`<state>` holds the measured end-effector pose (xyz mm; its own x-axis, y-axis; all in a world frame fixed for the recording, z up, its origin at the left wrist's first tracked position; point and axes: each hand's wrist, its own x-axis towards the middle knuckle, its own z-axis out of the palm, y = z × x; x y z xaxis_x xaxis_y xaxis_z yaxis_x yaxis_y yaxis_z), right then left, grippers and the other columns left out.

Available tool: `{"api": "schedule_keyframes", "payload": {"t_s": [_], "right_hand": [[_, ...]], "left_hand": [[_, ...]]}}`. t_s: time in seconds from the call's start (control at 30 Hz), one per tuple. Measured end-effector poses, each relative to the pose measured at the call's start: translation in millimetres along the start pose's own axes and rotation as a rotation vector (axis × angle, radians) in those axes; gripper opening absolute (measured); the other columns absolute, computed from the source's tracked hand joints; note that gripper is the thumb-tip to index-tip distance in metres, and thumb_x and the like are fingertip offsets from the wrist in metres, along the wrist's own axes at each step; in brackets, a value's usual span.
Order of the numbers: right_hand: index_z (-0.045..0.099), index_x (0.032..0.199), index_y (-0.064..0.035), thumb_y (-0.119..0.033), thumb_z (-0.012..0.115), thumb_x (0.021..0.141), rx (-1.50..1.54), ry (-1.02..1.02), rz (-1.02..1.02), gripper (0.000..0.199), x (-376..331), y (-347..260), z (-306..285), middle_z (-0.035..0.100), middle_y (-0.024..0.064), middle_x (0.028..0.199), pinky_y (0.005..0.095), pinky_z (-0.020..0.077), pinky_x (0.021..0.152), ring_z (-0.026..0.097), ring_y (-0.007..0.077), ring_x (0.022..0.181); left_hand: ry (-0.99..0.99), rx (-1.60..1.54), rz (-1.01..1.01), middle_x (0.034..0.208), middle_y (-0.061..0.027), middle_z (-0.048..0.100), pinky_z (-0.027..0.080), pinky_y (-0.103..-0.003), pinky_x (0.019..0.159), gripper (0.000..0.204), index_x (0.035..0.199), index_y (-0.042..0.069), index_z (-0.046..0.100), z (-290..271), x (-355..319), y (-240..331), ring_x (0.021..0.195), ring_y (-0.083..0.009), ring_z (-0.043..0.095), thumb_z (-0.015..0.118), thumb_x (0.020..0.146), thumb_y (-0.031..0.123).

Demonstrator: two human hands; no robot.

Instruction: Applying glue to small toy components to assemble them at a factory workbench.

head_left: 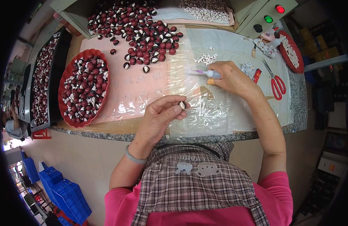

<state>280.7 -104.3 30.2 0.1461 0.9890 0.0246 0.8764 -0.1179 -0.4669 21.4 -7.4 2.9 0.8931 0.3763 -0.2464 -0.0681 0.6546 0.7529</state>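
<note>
Your left hand [159,113] is pinching a small dark-and-white bead [182,105] between its fingers above the tabletop [117,126], while your right hand [230,77] is gripping a glue applicator [206,72], tip pointing left over the plastic sheet [219,109].

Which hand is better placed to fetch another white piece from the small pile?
Right. The right hand, holding the glue applicator, sits just below the small white pile; the left hand pinches a dark bead nearer the body.

Red-handled scissors [276,83], red oval tray [63,87], blue crates [66,194] below.
</note>
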Motion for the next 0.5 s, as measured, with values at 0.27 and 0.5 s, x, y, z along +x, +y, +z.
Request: {"api": "schedule_keyframes", "payload": {"t_s": [0.27, 0.5], "right_hand": [[0.064, 0.095, 0.0022, -0.012, 0.069, 0.075, -0.027, -0.117, 0.117, 0.026, 8.7, -5.7, -7.1, 0.066, 0.0217, 0.094, 0.0408, 0.0497, 0.080, 0.063, 0.0387, 0.086], [0.061, 0.092, 0.0040, -0.010, 0.065, 0.075, -0.028, 0.128, -0.034, 0.023, -1.2, 2.2, 4.3, 0.065, 0.0222, 0.084, 0.0401, 0.0506, 0.072, 0.064, 0.0361, 0.076]], "left_hand": [[-0.015, 0.002, 0.023, 0.106, -0.0116, 0.066, 0.053, -0.025, 0.080, 0.027, 0.118, -0.001, 0.060, -0.1, 1.7, -2.5, 0.088, -0.0136, 0.064, 0.059, 0.092, 0.003], [0.000, 0.003, 0.029, 0.105, -0.0100, 0.066, 0.053, -0.025, 0.080, 0.026, 0.117, 0.000, 0.060, 3.0, 0.1, -0.6, 0.087, -0.0136, 0.064, 0.060, 0.092, 0.004]]}}
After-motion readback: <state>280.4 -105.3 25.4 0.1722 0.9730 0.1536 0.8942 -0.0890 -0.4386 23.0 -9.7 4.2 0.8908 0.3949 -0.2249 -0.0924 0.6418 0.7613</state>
